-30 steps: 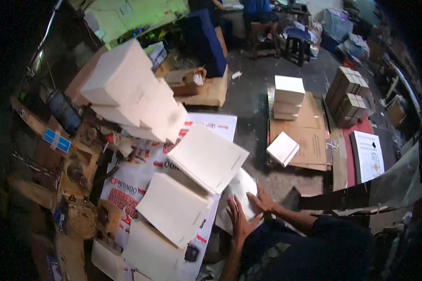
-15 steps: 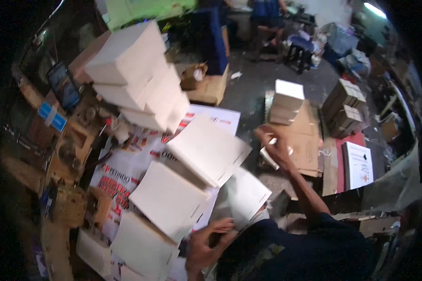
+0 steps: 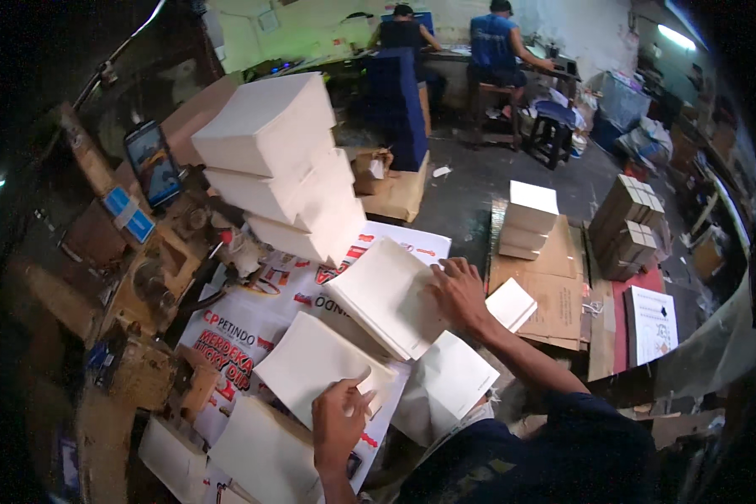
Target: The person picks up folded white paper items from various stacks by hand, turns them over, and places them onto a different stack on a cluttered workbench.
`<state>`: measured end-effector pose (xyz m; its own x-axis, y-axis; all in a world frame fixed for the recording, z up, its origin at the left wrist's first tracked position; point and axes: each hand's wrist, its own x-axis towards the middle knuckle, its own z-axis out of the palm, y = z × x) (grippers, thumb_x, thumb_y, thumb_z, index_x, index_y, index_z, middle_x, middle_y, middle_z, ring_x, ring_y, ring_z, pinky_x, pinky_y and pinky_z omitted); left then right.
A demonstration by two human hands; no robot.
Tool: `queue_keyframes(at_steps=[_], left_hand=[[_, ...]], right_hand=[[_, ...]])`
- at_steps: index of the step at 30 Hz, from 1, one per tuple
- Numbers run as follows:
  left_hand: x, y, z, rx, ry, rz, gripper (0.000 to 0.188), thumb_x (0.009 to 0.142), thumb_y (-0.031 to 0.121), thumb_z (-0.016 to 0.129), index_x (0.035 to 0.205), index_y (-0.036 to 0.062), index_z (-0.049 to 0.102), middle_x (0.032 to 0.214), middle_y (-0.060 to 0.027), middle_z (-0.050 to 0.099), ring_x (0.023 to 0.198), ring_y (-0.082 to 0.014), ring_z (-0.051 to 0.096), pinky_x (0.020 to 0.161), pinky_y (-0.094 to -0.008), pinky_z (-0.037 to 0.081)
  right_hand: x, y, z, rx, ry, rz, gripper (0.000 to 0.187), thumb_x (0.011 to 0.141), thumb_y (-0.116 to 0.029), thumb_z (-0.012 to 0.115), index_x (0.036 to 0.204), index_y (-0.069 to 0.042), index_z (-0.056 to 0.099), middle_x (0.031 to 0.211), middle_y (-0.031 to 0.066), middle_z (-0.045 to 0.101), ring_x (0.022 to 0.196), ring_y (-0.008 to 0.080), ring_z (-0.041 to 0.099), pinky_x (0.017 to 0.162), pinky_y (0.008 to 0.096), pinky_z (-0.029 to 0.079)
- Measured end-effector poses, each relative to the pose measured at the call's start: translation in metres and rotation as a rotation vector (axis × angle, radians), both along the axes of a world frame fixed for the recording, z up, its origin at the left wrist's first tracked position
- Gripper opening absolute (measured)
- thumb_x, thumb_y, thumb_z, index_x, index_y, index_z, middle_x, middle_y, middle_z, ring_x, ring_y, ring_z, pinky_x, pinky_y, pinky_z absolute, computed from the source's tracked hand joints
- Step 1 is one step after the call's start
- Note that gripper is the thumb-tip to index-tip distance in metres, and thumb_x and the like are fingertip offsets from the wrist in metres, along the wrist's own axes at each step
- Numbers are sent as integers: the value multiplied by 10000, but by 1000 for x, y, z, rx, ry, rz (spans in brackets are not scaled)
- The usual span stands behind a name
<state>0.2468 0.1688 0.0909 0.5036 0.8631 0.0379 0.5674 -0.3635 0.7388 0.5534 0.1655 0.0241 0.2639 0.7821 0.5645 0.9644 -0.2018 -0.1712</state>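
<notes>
Three stacks of white paper lie in a slanting row on the printed sheet. At the near right corner of the middle paper stack (image 3: 307, 361), my left hand (image 3: 340, 420) has its thumb and fingers closed on a curled-up sheet corner. My right hand (image 3: 462, 294) lies with fingers apart over the right edge of the far paper stack (image 3: 378, 294). The near paper stack (image 3: 265, 449) sits just left of my left wrist. Close to my body are white sheets (image 3: 458, 374), and a small white pad (image 3: 511, 304) rests beyond my right forearm.
A tall pile of paper blocks (image 3: 269, 126) rises at the back left, beside a phone (image 3: 151, 160) and a worn wooden frame (image 3: 147, 277). To the right, a cardboard sheet (image 3: 538, 294) bears a small paper pile (image 3: 529, 210); tied bundles (image 3: 626, 223) stand beyond. Two people sit far back.
My right hand has moved left from beside the cardboard onto the far stack. My left hand has moved up and left to the middle stack's corner. The view has shifted, showing more background.
</notes>
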Motion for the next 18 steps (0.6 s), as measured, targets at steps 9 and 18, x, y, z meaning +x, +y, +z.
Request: queue_keyframes(at_steps=[9,18], left_hand=[[-32,-29,7,-239,-559,288,146,900,49,610,981,-46,534,866,-111,661,797,-130,659,686,-259,546],[-102,-58,34,-81,-284,90,539,731,301,824,1062,8,514,1046,-114,641,971,-244,636,829,-408,544]], right_hand=[[37,-3,43,-23,1140,407,340,864,-188,689,1142,-21,588,875,86,665,776,136,598,688,282,483],[-50,7,78,-67,1124,464,307,909,-87,607,1208,-33,559,988,68,658,906,129,588,812,278,463]])
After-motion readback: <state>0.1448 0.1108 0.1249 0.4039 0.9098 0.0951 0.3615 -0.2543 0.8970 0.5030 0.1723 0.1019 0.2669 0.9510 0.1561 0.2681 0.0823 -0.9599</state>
